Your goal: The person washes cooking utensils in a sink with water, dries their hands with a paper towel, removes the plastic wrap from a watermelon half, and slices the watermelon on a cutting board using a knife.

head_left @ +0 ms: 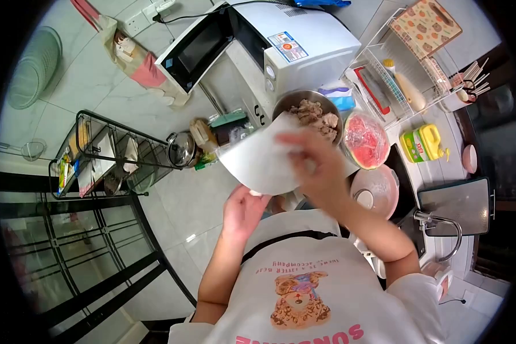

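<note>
White sheet [258, 157], material uncertain, raised in front of the apron [304, 258] and between the person's two hands; its far corner overlaps the near side of a metal bowl from this viewpoint, contact not clear. Microwave [321, 43] beyond, door swung open, a printed label on its top near the front edge. Metal bowl [284, 103] just below the microwave in view, holding pieces of meat [311, 112]. Halved watermelon [366, 140] beside the bowl, red face under clear wrap. Pink basin [389, 192] nearer the person. Right hand [312, 163] over the sheet's right part, motion-blurred; forefinger stretched across the white surface, other fingers bent, a pale patch showing by the palm. Whether that hand pinches the sheet or merely brushes it: cannot tell, blur too heavy. Left hand [243, 209] at the sheet's near edge, palm partly turned up, fingers bent close together and touching the rim; tips partly covered by the sheet, so whether the thumb presses against them cannot be told. Smallest item noted: a little white bit at the left fingertips, perhaps part of the sheet, too small to settle.
</note>
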Motion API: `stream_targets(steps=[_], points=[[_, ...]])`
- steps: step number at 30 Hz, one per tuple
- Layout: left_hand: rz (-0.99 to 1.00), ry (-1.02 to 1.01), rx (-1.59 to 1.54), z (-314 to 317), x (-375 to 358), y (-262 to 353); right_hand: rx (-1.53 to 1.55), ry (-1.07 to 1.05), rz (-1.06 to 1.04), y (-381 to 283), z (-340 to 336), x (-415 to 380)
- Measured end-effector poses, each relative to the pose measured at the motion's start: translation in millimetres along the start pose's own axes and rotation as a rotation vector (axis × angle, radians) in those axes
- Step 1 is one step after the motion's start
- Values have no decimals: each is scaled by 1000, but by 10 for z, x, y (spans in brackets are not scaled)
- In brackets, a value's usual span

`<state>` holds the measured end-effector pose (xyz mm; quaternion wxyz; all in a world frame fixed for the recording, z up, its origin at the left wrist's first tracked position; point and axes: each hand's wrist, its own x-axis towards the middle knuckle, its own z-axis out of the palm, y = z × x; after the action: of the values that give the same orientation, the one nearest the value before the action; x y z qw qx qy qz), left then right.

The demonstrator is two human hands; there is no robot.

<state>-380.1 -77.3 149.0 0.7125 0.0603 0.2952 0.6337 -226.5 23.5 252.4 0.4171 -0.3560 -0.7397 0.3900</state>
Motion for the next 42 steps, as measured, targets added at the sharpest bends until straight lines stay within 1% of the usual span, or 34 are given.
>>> stream_targets(steps=[2, 3, 4, 7, 8, 10, 11, 14, 15, 18, 19, 22, 23, 26, 27, 30, 32, 34, 35, 37, 38, 40, 42], points=[[-45, 49, -150, 189, 7, 18, -353, -158, -247, 207, 328, -245], [-73, 71, -226, 247, 10, 15, -334, -214, -291, 378, 510, -422], [-59, 79, -247, 253, 16, 5, -315, -270, -334, 489, 645, -533], [-46, 83, -334, 167, -39, 99, -363, -263, -274, 314, 846, -467], [-51, 65, -381, 130, -46, 108, -369, -315, -220, 358, 861, -440], [-92, -14, -531, -42, -129, 87, -372, -419, -111, 546, 880, -407], [-112, -158, -548, -180, -160, 83, -435, -467, -156, 664, 911, -448], [-56, 47, -224, 93, -218, 281, -245, -518, -227, 543, 1077, -541], [-19, 119, -323, 1, -157, 309, -295, -415, -311, 379, 1054, -602], [-44, 130, -266, -105, -36, 263, -217, -354, -280, 523, 1158, -661], [-79, 182, -91, -109, -31, 207, -278, -483, -140, 517, 1056, -644], [-272, 201, 195, 7, -71, 196, -437, -368, -170, 744, 1134, -807], [-315, 182, 180, -60, -73, 179, -423, -347, -120, 779, 1111, -882], [-355, 139, 333, -379, -141, 121, -369, -422, 40, 744, 1009, -1031], [-384, 166, 327, -288, -147, 138, -300, -392, 98, 810, 984, -1109], [-446, 198, 504, -759, -115, 79, -285, -511, 648, 758, 639, -1210], [-436, 363, 571, -1148, 62, -30, -191, -121, 607, 997, 463, -1701], [-445, 529, 642, -1604, 341, -223, -378, -67, 699, 1194, 197, -2372], [-397, 592, 680, -1769, 513, -325, -394, -53, 792, 1198, 71, -2699], [-306, 703, 753, -2035, 836, -594, -446, -55, 977, 1016, -115, -3263], [-299, 738, 821, -2180, 980, -680, -480, -70, 1066, 871, -163, -3479], [-286, 774, 963, -2473, 1395, -801, -478, -33, 1194, 617, -142, -3925], [-439, 679, 939, -2954, 1754, -871, -480, 21, 1323, 395, -70, -4198]])
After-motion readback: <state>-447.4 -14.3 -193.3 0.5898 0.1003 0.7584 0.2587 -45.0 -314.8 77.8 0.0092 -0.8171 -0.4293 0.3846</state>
